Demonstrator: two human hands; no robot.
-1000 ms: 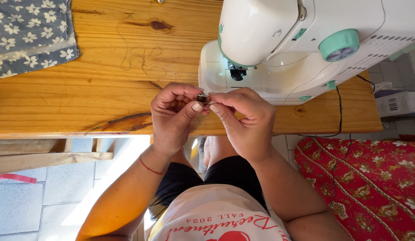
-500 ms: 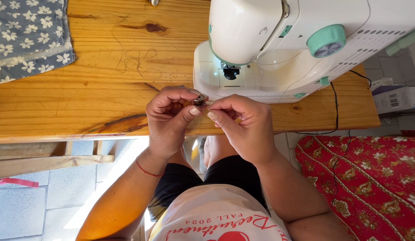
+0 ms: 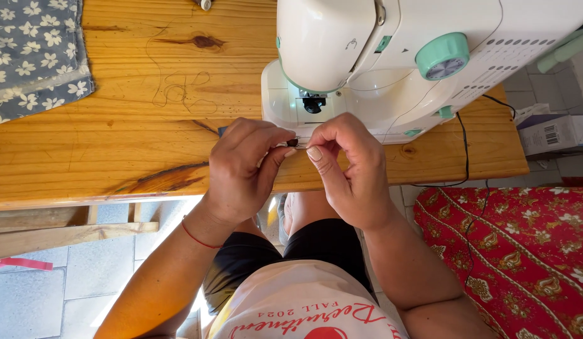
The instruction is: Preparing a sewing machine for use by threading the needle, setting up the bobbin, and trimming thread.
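Both hands pinch a small dark bobbin-like part point(image 3: 293, 142) over the worktop point(image 3: 116, 144) edge: left hand point(image 3: 241, 169) fingertips grasping it, right hand point(image 3: 348, 169) alongside. A slipped grip could drop it to the tiled floor point(image 3: 47, 276), near the sewing machine point(image 3: 392, 63).

We are looking at a white sewing machine point(image 3: 392, 56) with a mint-green dial point(image 3: 442, 55) just beyond our hands. Far out past our left hand point(image 3: 241, 169) a grey-blue cloth point(image 3: 34, 56) is showing white flowers on the honey-coloured wooden table point(image 3: 116, 144). Beside our right hand point(image 3: 348, 169) a red floral fabric point(image 3: 511, 251) is glowing. A thin red band point(image 3: 197, 237) is circling our left wrist.
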